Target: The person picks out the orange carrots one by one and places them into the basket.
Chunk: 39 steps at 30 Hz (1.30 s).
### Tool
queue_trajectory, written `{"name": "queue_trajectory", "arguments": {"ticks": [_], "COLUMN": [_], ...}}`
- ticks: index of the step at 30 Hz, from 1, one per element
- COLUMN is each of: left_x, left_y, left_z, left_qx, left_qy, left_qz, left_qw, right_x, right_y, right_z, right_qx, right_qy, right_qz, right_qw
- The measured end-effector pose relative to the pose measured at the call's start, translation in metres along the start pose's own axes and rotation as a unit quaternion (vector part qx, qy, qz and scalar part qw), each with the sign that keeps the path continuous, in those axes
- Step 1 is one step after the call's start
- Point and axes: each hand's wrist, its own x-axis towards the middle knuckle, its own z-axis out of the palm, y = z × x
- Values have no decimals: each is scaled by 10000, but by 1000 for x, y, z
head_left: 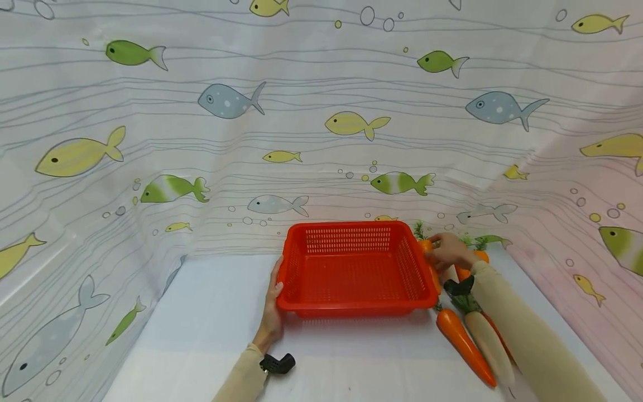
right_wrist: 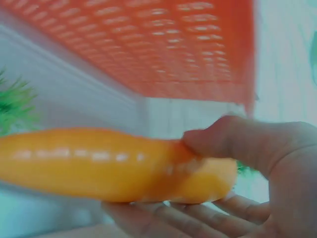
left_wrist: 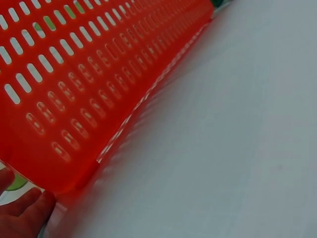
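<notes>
A red plastic basket (head_left: 341, 279) with slotted walls stands on the white table. My left hand (head_left: 272, 307) rests along its left side, fingers fairly straight; in the left wrist view the fingertips (left_wrist: 37, 206) touch a lower corner of the basket. Beyond the basket's right side, my right hand (head_left: 449, 251) grips an orange carrot (right_wrist: 74, 161). The thumb lies over the carrot's thick end and the other fingers pass beneath it, with a bit of green showing behind. In the right wrist view the basket wall (right_wrist: 163, 49) is above the carrot.
To the right of the basket lie another carrot (head_left: 466, 346) and a long white radish (head_left: 489, 346). More orange vegetables (head_left: 481, 255) with green tops are partly hidden by the right hand and sleeve. A fish-patterned sheet (head_left: 321, 184) stands around the table's back and sides.
</notes>
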Motion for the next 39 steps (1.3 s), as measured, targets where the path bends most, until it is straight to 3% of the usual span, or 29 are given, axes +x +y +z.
{"name": "queue_trajectory", "arguments": {"ticks": [5,14,19,22,28,35,39], "left_x": [0,2,2,1,0,2,2], "left_y": [0,-2,-1,0,-2,-4,-4], "left_z": [0,3,4,4,5,4,4], "left_qx": [42,132,163,177,116,259,305], "left_qy": [50,5,67,68,0,18,-20], "left_qz": [30,65,19,23,48,73,67], "left_qw": [10000,9999,9998,9998,9999,9996,9995], "right_x": [-2,-3,-4,-4,-1,8,15], "right_y": [-3,-6,-16,-22,-33,-56,-71], "right_z": [-13,-39,-47,-47,-37,-5,17], "right_qx": [735,1326,1971,2393,2976,3120,3039], "right_qy": [-81,86,241,138,-200,-624,-816], "right_qz": [18,37,-56,-218,-348,-414,-438], "right_qw": [9973,9911,9801,9706,9539,9471,9482]}}
